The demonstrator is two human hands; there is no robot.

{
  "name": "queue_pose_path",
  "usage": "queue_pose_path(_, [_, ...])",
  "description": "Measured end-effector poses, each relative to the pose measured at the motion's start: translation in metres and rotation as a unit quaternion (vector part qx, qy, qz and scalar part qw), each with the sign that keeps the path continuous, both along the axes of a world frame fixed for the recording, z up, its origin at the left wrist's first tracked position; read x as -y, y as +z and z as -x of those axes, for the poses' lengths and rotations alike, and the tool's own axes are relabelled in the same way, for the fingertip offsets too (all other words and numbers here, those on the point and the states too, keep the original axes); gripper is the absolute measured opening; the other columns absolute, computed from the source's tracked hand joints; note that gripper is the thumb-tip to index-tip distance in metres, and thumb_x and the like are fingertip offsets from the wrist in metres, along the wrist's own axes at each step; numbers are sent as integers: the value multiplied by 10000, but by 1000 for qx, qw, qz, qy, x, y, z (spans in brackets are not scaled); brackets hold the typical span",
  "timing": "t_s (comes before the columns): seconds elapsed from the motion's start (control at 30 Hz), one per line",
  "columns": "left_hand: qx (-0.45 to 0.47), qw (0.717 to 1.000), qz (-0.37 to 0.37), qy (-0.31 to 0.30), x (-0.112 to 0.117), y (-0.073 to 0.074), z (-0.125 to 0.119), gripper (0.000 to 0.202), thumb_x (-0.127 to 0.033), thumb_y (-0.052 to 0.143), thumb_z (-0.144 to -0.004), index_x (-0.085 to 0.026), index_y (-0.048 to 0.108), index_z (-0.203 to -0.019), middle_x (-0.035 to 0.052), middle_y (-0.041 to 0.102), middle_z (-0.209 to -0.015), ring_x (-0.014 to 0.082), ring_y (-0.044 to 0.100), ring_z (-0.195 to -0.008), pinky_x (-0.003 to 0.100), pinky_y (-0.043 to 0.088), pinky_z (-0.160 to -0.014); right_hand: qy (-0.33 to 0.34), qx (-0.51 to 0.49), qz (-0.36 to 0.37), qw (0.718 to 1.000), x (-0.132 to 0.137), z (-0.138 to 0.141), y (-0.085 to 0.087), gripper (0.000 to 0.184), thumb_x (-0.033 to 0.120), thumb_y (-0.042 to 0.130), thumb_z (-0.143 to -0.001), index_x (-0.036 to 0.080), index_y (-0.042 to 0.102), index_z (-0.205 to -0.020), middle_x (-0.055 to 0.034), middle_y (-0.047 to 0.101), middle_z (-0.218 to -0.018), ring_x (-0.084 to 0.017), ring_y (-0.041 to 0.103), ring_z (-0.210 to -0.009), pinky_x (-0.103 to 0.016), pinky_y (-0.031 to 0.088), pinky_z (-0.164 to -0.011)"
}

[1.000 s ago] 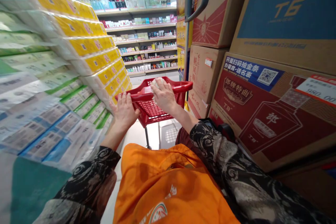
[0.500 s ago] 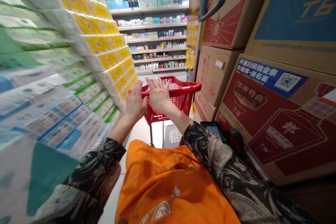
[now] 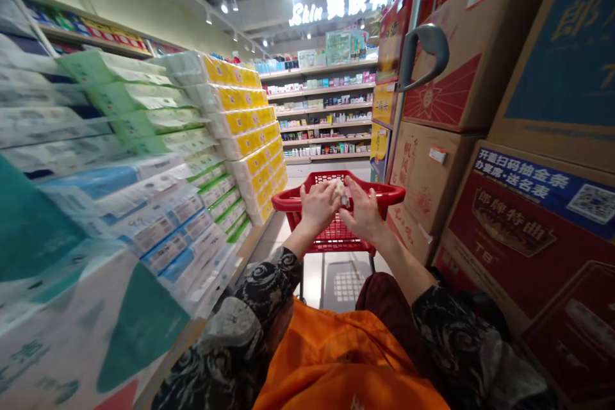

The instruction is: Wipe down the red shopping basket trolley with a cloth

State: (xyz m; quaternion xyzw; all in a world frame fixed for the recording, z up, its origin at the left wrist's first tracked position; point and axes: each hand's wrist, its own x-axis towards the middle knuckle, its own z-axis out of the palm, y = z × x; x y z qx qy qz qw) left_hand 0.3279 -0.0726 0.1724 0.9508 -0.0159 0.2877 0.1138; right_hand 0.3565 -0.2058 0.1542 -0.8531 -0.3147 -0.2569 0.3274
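Both my hands are raised together in front of me, just above a red shopping cart basket [image 3: 384,193]. My left hand [image 3: 318,206] and my right hand [image 3: 364,213] each pinch a small crumpled whitish wad [image 3: 341,191] held between them. The fingers are curled around it. What the wad is made of I cannot make out. The cart's tall metal post with a grey handle [image 3: 425,45] rises at the right of the basket. An orange bag [image 3: 346,365] lies in my lap below.
Stacked packs of tissue paper [image 3: 144,160], green, blue and yellow, fill the shelving on the left. Large cardboard liquor boxes [image 3: 528,205] are piled on the right. A narrow aisle floor [image 3: 331,282] runs ahead to shelves of small products [image 3: 327,115] under a lit sign.
My hands left the cart rim, came together and now pinch the whitish wad between them. The view has tilted upward, showing the ceiling and sign.
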Motion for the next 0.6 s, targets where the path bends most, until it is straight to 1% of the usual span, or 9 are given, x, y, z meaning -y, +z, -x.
queue_pose_path(0.1, [-3,1000,-1,5,-4,-1,2,398,-292,398,-862,-276,513,-1242,28,502,-1355,203,435,-1239,529,143,-1100,-86,11,-42,995,14,-6,1,577,235,390,-815,165,323,-1385,-149,424,-1396,-272,395,-1281,-615,181,-1051])
queue_pose_path(0.17, [-13,1000,10,4,-3,0,1,399,-266,382,-864,-264,517,-1239,28,497,-1360,202,433,-1242,533,164,-1096,-119,6,-46,992,20,-11,1,540,230,371,-831,170,354,-1368,-152,430,-1391,-280,422,-1258,-626,192,-1036])
queue_pose_path(0.23, [-18,1000,19,0,4,2,0,404,-301,359,-882,-255,500,-1258,33,509,-1348,213,443,-1232,558,175,-1086,-124,-2,-39,992,20,-14,0,514,224,360,-841,167,384,-1351,-152,438,-1385,-279,437,-1245,-625,198,-1034])
queue_pose_path(0.3, [-10,1000,15,-7,14,1,-3,418,-377,353,-893,-258,486,-1272,43,517,-1340,229,450,-1225,588,161,-1078,-113,-8,-28,993,13,-14,-2,492,206,342,-846,170,414,-1331,-140,453,-1376,-266,430,-1253,-620,195,-1040])
queue_pose_path(0.4, [9,1000,-10,-9,24,-3,-5,423,-415,381,-888,-277,482,-1275,48,498,-1359,227,437,-1236,577,134,-1089,-105,-3,-4,994,3,-11,-7,486,175,345,-830,177,451,-1305,-117,472,-1366,-252,415,-1267,-610,203,-1047])
queue_pose_path(0.43, [13,1000,-19,-8,22,-6,-4,416,-400,387,-888,-283,479,-1277,46,489,-1367,220,433,-1241,563,128,-1095,-110,1,4,994,2,-10,-8,489,169,352,-823,174,458,-1301,-117,471,-1367,-254,410,-1271,-607,210,-1046])
queue_pose_path(0.5, [19,999,-33,2,8,-10,2,414,-373,395,-887,-285,471,-1284,47,478,-1376,212,427,-1249,541,118,-1105,-126,5,13,992,4,-11,-10,494,170,363,-817,158,461,-1301,-129,457,-1376,-267,393,-1282,-614,217,-1042])
queue_pose_path(0.57, [24,999,-35,30,-16,-13,10,417,-358,392,-885,-273,469,-1286,60,489,-1366,213,430,-1247,527,118,-1108,-141,3,15,990,10,-13,-12,494,174,355,-820,148,460,-1303,-140,441,-1386,-277,378,-1292,-630,206,-1038])
queue_pose_path(0.6, [26,998,-28,55,-29,-14,14,420,-351,389,-885,-259,469,-1287,71,509,-1347,216,443,-1236,523,126,-1106,-146,2,15,989,12,-14,-12,491,177,352,-822,146,464,-1299,-141,438,-1387,-279,374,-1294,-636,197,-1039])
